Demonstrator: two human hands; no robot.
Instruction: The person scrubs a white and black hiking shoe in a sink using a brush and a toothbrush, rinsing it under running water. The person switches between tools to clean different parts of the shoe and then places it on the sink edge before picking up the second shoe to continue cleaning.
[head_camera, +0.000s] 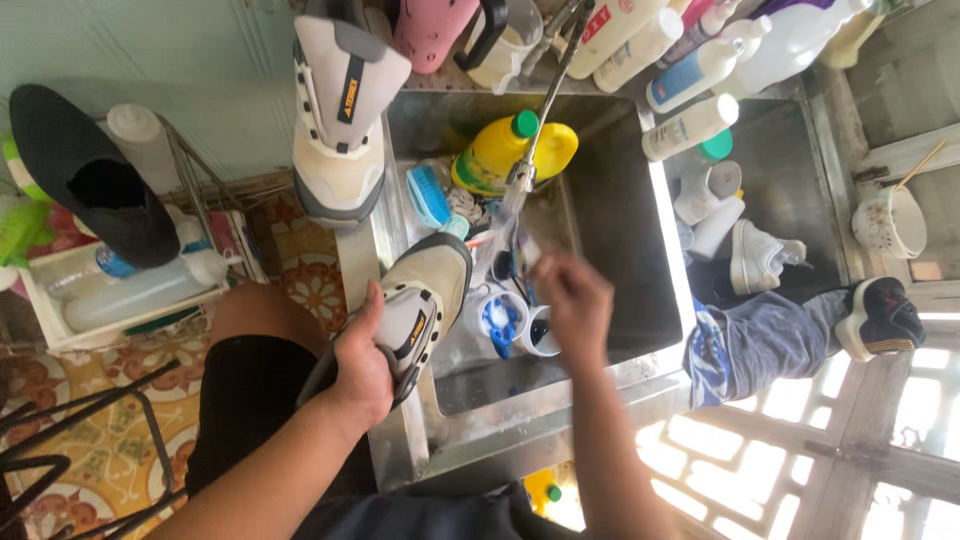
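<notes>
A beige sneaker (425, 300) is gripped at the heel by the left hand (362, 365) and held over the steel sink (610, 365). The right hand (572, 297), blurred, is closed around something under the tap's stream (510, 215); what it grasps cannot be told. Washing appears under way, not finished. Two small cups (520, 325), a blue brush (430, 195) and a yellow detergent bottle (512, 152) lie in the basin; a matching sneaker (340, 110) rests on the rim.

Your left hand (362, 365) holds a shoe (420, 300) on the sink (640, 370) rim; another shoe (340, 110) lies behind it. Your right hand (572, 297) is over cups (520, 325) in the sink, under the tap (545, 100).
</notes>
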